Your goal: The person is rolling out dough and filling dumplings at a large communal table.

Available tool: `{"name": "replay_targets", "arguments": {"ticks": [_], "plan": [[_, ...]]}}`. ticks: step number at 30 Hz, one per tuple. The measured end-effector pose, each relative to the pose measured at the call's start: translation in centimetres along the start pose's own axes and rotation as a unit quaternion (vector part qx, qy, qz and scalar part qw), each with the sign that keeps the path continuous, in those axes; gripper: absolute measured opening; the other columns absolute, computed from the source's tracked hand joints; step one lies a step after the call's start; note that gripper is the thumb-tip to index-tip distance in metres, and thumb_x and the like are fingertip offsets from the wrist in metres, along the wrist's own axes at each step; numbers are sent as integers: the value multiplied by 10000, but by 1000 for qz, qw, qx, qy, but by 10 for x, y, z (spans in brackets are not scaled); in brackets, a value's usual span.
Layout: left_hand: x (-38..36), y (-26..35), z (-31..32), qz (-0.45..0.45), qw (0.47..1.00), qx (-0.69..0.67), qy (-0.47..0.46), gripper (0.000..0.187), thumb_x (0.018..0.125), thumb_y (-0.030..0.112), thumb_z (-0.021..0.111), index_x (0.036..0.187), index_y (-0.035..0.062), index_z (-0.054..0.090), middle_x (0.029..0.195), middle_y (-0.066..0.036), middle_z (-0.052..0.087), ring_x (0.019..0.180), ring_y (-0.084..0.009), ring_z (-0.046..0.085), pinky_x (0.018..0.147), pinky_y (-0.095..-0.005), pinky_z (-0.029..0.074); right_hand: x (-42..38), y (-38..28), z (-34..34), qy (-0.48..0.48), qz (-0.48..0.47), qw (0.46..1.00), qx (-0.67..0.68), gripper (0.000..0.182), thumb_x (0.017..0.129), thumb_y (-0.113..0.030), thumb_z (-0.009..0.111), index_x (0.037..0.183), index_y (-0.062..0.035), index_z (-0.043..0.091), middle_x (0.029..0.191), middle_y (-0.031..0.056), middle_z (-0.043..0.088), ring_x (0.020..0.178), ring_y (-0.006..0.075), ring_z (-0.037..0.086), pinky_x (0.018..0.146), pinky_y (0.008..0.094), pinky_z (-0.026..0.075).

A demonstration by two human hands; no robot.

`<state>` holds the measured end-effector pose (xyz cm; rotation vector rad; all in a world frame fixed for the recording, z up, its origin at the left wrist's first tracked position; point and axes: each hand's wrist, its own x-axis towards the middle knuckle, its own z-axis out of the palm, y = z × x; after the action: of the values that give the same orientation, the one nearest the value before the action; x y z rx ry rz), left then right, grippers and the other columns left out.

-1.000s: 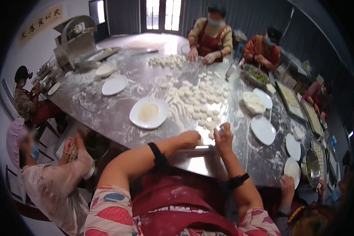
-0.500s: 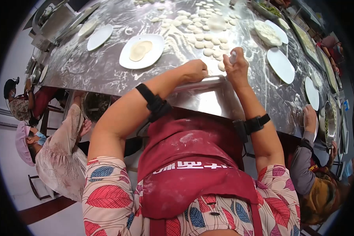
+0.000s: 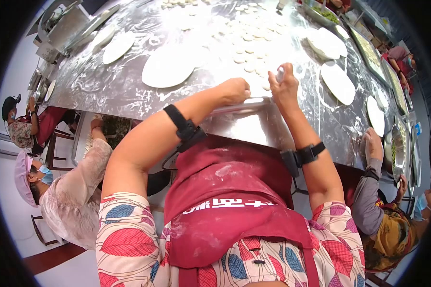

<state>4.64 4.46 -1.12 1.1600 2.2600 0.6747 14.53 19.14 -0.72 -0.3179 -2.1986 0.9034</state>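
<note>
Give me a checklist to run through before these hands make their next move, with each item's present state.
1. Right hand gripping its pale object: ok, fingers wrapped around it.
2. Left hand holding something: cannot tell; it is curled shut and hides any contents.
3. Metal tray in front of the apron: ok.
4. Dough pieces close by: ok, the nearest lie just beyond the hands.
5. Contents of the large plate to the left visible: not ok, glare washes out its surface.
6. Neighbour's hand at right well apart: ok.
</note>
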Motion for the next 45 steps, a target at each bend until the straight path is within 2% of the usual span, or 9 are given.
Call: {"name": "replay_targets", "arguments": {"ticks": [4, 10, 13, 20, 24, 27, 29, 35, 45], "plan": [[-6, 1, -1, 17, 999, 18, -48, 197, 743, 126, 586, 874, -10, 643, 781, -172, 649, 725, -256, 609, 681, -341, 469, -56, 3, -33, 2, -65, 998, -20, 263, 797, -76, 637, 944, -17, 426, 694, 183, 544, 597, 328, 570, 562, 393, 453], [-19, -4, -8, 0, 996, -52, -74, 206, 760, 113, 578, 924, 2, 634, 811, -155, 656, 733, -252, 610, 682, -345, 471, -48, -7, -30, -25, 71, 996, 52, 248, 801, -69, 631, 940, -14, 433, 728, 190, 517, 595, 321, 557, 565, 397, 445], [-6, -4, 1, 14, 999, 14, 36, 191, 772, 132, 602, 904, -2, 638, 805, -154, 656, 749, -251, 615, 694, -347, 476, -1, 2, 2, 29, -46, 998, -25, 266, 808, -80, 626, 959, -1, 422, 688, 227, 542, 622, 432, 534, 570, 423, 441], [-7, -9, -5, 10, 999, -17, -32, 199, 738, 98, 587, 902, -8, 626, 793, -153, 644, 725, -244, 603, 676, -335, 471, -72, -6, -38, -6, 37, 996, 77, 234, 798, -72, 618, 936, -39, 433, 687, 150, 538, 534, 268, 559, 502, 368, 439], [-17, -6, -16, -3, 995, -56, -86, 232, 731, 84, 571, 939, -12, 611, 800, -165, 634, 744, -237, 603, 682, -331, 467, -53, 1, -31, -21, 27, 998, 58, 232, 801, -62, 614, 936, -34, 428, 695, 167, 532, 553, 290, 560, 514, 366, 437], [-5, -7, -5, 50, 998, 26, 11, 211, 733, 90, 571, 914, -8, 621, 785, -168, 632, 735, -233, 605, 666, -333, 468, -4, 6, 0, 24, -65, 998, -14, 268, 812, -76, 620, 970, -13, 413, 702, 201, 545, 589, 351, 554, 561, 422, 441], [4, -5, 1, 9, 1000, 7, 11, 197, 741, 104, 575, 896, -6, 627, 775, -168, 632, 734, -231, 607, 662, -334, 469, 8, 3, 6, -29, 26, 999, 5, 274, 806, -82, 629, 964, -16, 415, 704, 201, 546, 595, 349, 560, 569, 415, 449], [-13, 0, -11, -13, 999, -10, -41, 158, 738, 70, 583, 875, 3, 625, 774, -158, 636, 751, -220, 604, 667, -329, 462, -65, 2, -38, -20, -4, 998, 56, 247, 806, -74, 633, 930, -35, 424, 677, 153, 549, 557, 282, 569, 522, 359, 446], [1, -2, -1, 16, 999, 28, -18, 207, 792, 151, 582, 920, -7, 624, 833, -217, 631, 804, -330, 601, 732, -395, 455, -1, 10, 1, -11, 10, 1000, 20, 273, 798, -78, 649, 938, -30, 419, 669, 167, 534, 557, 305, 568, 528, 372, 449]]}}
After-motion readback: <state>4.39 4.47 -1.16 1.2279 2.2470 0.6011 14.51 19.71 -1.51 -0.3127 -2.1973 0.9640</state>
